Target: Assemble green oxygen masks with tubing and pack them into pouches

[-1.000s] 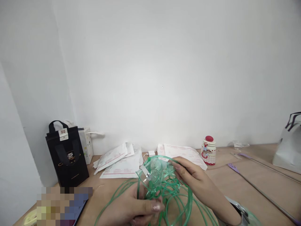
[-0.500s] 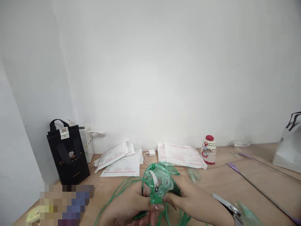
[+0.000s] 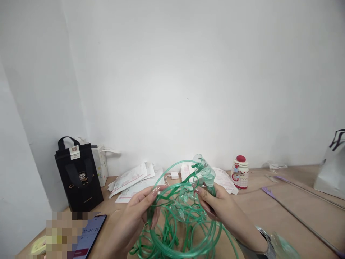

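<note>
My left hand pinches a coil of green tubing that hangs in a loop between my hands. A thin green strap also runs from its fingers across to the right. My right hand is closed around the other side of the coil. Above its fingers stands a clear cup-shaped piece, with a transparent green mask part just behind it. Below and between my hands, a tangle of green tubes and straps lies on the table, with clear plastic parts among it.
White paper packets lie along the wall. A red-capped bottle stands to the right, near purple-tipped rods. At left are a black paper bag and a phone. Another clear green piece lies lower right.
My hands have moved apart and the coil now stretches between them. The mask has shifted right and up, to my right hand. The tangle on the table has come into view.
</note>
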Available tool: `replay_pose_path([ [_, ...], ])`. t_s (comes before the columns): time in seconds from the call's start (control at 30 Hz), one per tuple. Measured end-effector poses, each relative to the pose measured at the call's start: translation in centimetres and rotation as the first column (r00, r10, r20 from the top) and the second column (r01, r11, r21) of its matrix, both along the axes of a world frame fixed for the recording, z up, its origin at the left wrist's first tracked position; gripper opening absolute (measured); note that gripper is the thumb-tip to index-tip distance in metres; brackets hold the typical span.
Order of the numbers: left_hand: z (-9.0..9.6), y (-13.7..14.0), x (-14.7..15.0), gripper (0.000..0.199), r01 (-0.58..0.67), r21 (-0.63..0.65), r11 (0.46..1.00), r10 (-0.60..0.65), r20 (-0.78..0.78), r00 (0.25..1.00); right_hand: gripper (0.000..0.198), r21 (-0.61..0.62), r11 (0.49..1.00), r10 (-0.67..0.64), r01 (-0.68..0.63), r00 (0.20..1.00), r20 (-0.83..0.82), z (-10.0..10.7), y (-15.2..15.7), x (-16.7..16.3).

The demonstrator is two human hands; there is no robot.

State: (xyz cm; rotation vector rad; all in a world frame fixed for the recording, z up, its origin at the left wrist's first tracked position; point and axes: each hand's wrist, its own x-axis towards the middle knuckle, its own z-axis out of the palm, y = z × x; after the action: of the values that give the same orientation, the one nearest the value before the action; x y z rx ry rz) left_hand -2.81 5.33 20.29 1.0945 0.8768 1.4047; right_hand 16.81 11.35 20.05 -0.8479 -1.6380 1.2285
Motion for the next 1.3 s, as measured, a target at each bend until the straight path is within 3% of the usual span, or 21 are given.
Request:
replay_pose_path([
  [0.13,0.0,-0.3,0.8,0.047,-0.074,0.037,0.997,0.078,-0.108,0.991,0.047,-0.039,0.999,0.033,-0.035,0.998,-0.054,0.3,0.0,-0.1],
  [0.23,-0.6,-0.2,1.4,0.057,-0.217,0.072,0.973,0.228,-0.226,0.947,0.042,-0.055,0.997,0.051,-0.055,0.997,-0.061,0.5,0.0,0.0],
  [0.3,-0.9,-0.1,1.5,0.054,-0.308,0.117,0.944,0.328,-0.258,0.909,0.039,-0.071,0.996,0.041,-0.047,0.995,-0.086,0.6,-0.1,0.2],
  [0.43,-0.9,0.0,1.4,0.035,-0.385,0.157,0.91,0.409,-0.174,0.896,0.032,-0.049,0.99,0.119,-0.129,0.978,-0.172,0.6,-0.1,0.4],
  [0.57,-0.7,0.0,1.2,0.03,-0.459,0.097,0.883,0.462,-0.009,0.887,0.028,0.032,0.987,0.159,-0.156,0.973,-0.167,0.6,0.1,0.4],
  [0.67,-0.5,-0.4,0.8,0.027,-0.375,0.091,0.922,0.376,0.007,0.926,0.03,0.027,0.995,0.104,-0.1,0.968,-0.23,0.7,0.1,0.1],
  [0.77,-0.3,-1.0,0.4,0.035,-0.155,0.098,0.983,0.168,-0.137,0.976,0.027,-0.005,1.0,0.021,-0.024,0.94,-0.339,0.7,0.1,0.0],
  [0.87,-0.6,-1.2,0.1,0.043,-0.002,0.086,0.996,0.024,-0.254,0.967,0.024,-0.051,0.997,-0.066,0.049,0.903,-0.424,0.7,0.2,0.1],
  [0.97,-0.9,-0.7,0.0,0.023,-0.002,0.071,0.998,0.026,-0.334,0.942,0.032,-0.075,0.993,-0.111,0.087,0.882,-0.457,0.5,0.4,0.2],
  [1.1,-0.9,-0.5,-0.3,0.029,-0.041,0.051,0.998,0.059,-0.443,0.894,0.031,-0.044,0.98,-0.193,0.194,0.878,-0.438,0.2,0.9,-0.1],
  [1.3,-0.3,-2.2,-1.1,0.03,-0.088,0.05,0.995,0.1,-0.349,0.932,0.029,0.045,0.964,-0.223,0.261,0.892,-0.393,-0.8,1.9,-0.9],
])
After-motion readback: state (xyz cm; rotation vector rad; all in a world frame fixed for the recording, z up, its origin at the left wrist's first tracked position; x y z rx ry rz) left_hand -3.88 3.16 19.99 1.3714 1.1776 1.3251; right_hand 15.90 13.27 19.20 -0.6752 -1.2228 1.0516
